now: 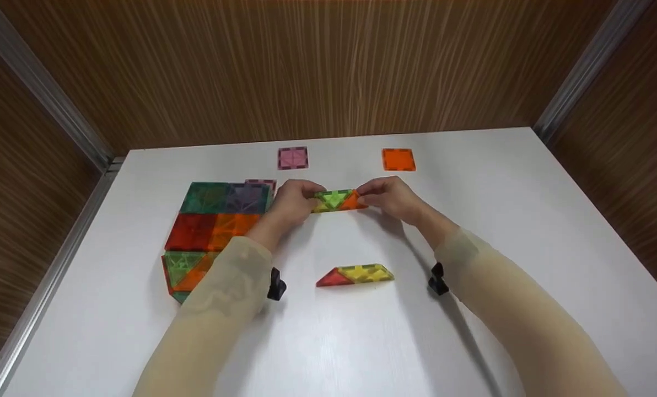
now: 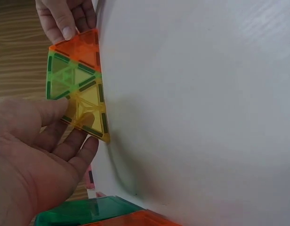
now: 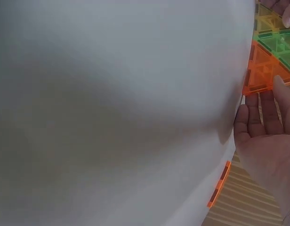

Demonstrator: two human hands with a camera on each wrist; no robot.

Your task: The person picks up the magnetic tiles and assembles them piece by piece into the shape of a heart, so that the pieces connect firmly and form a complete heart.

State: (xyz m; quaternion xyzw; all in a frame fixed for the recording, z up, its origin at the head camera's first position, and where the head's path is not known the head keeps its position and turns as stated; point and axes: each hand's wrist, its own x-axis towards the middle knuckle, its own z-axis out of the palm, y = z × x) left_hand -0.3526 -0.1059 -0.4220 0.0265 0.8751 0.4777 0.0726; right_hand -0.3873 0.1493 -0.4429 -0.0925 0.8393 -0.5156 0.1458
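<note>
Both hands hold a trapezoid strip of three translucent triangular magnetic tiles above the white table. My left hand (image 1: 294, 203) pinches the yellow triangle (image 2: 92, 109) at one end between thumb and fingers. At the other end, the thumb and fingers of my right hand (image 1: 396, 198) pinch the orange triangle (image 3: 261, 68). Between these sits a green triangle (image 2: 65, 75), joined edge to edge with both. Nearer the body, a second strip lies on the table, with a red triangle (image 1: 335, 278) on its left and a yellow section (image 1: 364, 273) on its right.
Left of the hands stands a multicoloured tile structure with green (image 1: 204, 197), purple (image 1: 246, 197) and red (image 1: 189, 231) panels, partly behind the left forearm. A pink square tile (image 1: 292, 158) and an orange square tile (image 1: 399, 159) lie farther back. Wood-grain walls (image 1: 328, 66) enclose the table.
</note>
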